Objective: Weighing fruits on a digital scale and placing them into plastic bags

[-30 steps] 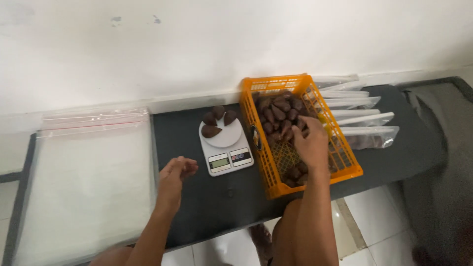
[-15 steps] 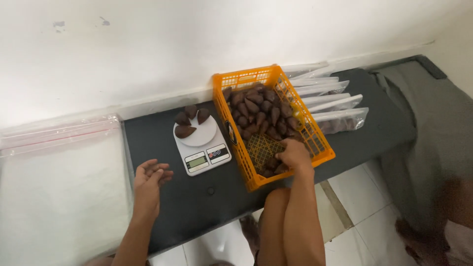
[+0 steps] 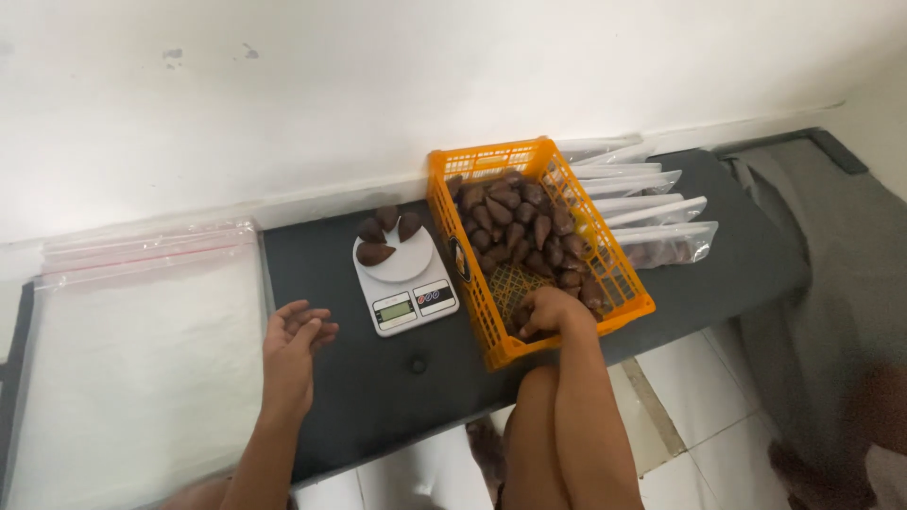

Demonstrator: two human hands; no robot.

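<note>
**Right hand dropping to the near end of the basket**

Head view: the right hand is now digging at the near end of the orange basket, having come down from the middle of the fruit; fingers curled, whether pinching one I cannot tell; the left hand is resting loosely half-open on the dark mat beside the scale, where four fruits are already sitting; more seems about to be weighed.

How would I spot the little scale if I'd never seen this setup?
Find the dark mat along the white wall, then the orange crate of brown fruits on it. Just left of the crate sits the scale: white, with a round pan bearing four fruits and a small screen in front, the only white device there.
</note>
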